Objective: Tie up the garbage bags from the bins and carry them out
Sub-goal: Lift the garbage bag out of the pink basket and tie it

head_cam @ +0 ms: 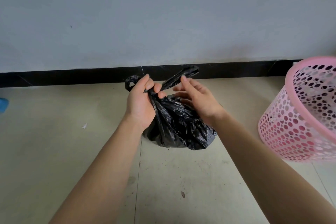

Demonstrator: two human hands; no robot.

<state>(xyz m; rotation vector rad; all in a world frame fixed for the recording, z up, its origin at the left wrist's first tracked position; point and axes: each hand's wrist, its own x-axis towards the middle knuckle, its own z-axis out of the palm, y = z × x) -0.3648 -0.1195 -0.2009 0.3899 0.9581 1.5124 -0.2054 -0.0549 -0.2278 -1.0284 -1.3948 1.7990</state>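
A small black garbage bag sits on the tiled floor close to the wall. My left hand is closed around its gathered neck, with one looped handle sticking out to the left. The other twisted handle stretches up and to the right. My right hand hovers beside the neck with fingers spread, its fingertip near that handle but not gripping it. A pink perforated bin stands tilted at the right edge with no bag visible in it.
A grey wall with a black skirting board runs right behind the bag. A blue object shows at the far left edge. A small white scrap and dirt specks lie on the beige tiles.
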